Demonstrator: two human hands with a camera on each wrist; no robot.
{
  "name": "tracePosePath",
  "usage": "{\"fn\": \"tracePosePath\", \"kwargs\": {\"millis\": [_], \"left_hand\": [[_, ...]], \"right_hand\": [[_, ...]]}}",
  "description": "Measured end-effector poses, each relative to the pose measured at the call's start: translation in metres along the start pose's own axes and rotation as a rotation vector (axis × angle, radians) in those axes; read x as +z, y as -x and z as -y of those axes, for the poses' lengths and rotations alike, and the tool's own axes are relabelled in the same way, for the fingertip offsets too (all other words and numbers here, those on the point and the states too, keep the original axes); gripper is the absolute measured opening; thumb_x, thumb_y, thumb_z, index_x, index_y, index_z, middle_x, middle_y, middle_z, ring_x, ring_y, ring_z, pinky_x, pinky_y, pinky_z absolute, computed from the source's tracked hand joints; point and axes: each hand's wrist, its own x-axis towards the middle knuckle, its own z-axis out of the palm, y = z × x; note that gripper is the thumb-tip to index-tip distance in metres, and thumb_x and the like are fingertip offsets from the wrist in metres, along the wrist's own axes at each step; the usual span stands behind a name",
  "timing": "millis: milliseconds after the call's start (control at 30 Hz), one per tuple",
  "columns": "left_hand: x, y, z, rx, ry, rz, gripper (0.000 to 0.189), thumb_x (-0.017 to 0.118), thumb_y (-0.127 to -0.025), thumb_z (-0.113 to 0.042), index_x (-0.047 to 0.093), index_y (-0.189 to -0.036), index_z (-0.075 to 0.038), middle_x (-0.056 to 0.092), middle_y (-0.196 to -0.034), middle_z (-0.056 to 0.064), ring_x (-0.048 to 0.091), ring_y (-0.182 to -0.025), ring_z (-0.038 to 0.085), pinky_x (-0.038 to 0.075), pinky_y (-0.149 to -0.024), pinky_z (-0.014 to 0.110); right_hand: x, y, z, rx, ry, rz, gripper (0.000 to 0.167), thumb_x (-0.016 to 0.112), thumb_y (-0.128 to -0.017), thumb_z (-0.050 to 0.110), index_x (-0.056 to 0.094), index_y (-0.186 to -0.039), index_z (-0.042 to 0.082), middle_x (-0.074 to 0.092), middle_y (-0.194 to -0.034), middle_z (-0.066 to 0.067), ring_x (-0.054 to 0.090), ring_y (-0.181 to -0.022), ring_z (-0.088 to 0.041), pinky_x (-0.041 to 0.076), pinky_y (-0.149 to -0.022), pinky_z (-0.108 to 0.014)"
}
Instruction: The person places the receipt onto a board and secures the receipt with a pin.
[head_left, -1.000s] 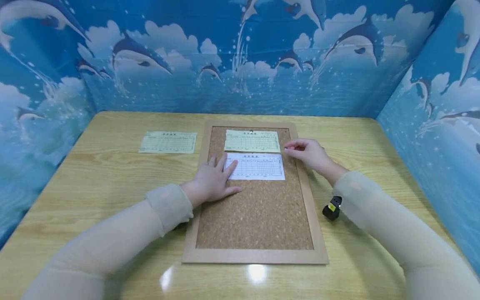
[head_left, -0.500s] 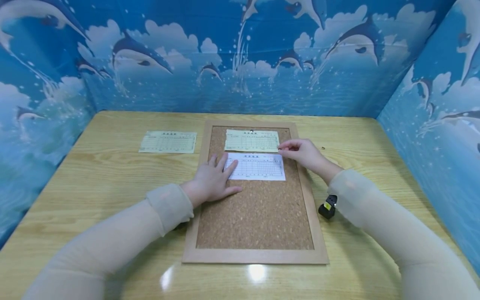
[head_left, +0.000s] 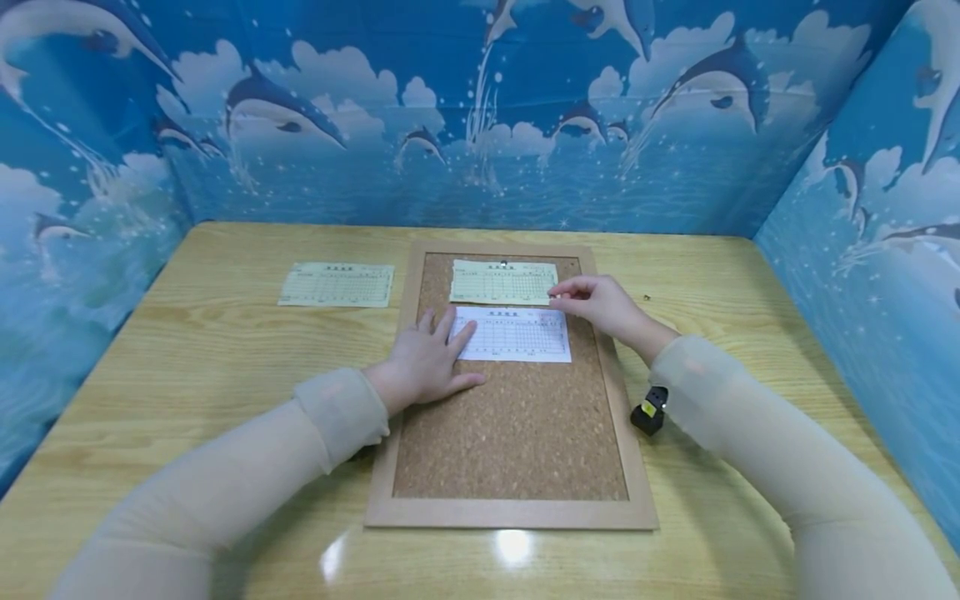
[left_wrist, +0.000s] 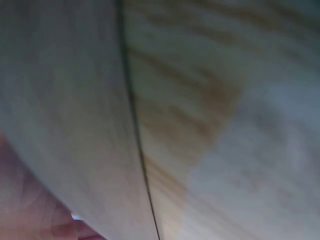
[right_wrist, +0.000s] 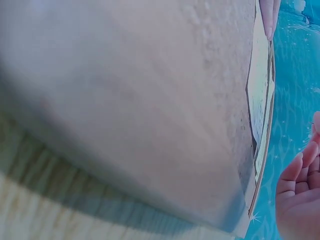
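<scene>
A white printed form (head_left: pixel 517 335) lies on the framed corkboard (head_left: pixel 510 433), just below a pale green form (head_left: pixel 498 283). My left hand (head_left: pixel 429 360) rests with spread fingers on the white form's left end and the cork. A silver thumbtack (head_left: pixel 503 263) sits at the green form's top edge. My right hand (head_left: pixel 603 308) is over the gap between the two forms, near their right ends. Its thumb and forefinger pinch a small pin, mostly hidden; a thin point shows by the fingertips in the right wrist view. The left wrist view is blurred.
Another pale green form (head_left: pixel 336 285) lies on the wooden table (head_left: pixel 247 358) left of the board. A small metallic thumbtack (head_left: pixel 647 297) lies on the table to the right. A dolphin-print cloth (head_left: pixel 480 183) encloses the back and sides.
My right hand has moved left, from the board's right edge to over the right ends of the forms, still pinching the pin. The left hand stays put.
</scene>
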Motion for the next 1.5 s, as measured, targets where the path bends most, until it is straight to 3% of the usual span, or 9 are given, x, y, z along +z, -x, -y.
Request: {"fn": "tracePosePath", "kwargs": {"millis": [633,1067,1500], "left_hand": [[0.0,0.0,-0.003,-0.006,-0.027,0.005,0.085,0.013,-0.087,-0.073,0.007,-0.151,-0.018,0.008,-0.153,0.022,0.022,-0.133,0.046,0.034,-0.102,0.048],[0.001,-0.001,-0.002,-0.014,-0.029,-0.002,0.086,0.014,-0.087,-0.074,0.008,-0.151,-0.016,0.008,-0.152,0.022,0.021,-0.133,0.047,0.033,-0.102,0.047],[0.003,-0.002,-0.002,-0.019,-0.021,0.005,0.086,0.013,-0.087,-0.073,0.006,-0.151,-0.016,0.006,-0.153,0.022,0.02,-0.133,0.047,0.032,-0.103,0.047]], "right_hand": [[0.008,-0.008,0.012,0.025,-0.023,0.051,0.029,0.065,-0.09,0.022,0.066,-0.114,0.006,0.06,-0.098,-0.008,0.054,-0.091,-0.023,0.047,-0.079,-0.039],[0.013,-0.012,0.013,-0.02,-0.003,0.049,0.028,0.065,-0.089,0.022,0.067,-0.112,0.005,0.06,-0.097,-0.008,0.052,-0.087,-0.021,0.045,-0.074,-0.036],[0.019,-0.018,0.017,-0.043,0.012,0.071,0.028,0.064,-0.09,0.021,0.066,-0.114,0.005,0.061,-0.104,-0.008,0.055,-0.091,-0.021,0.046,-0.077,-0.037]]}}
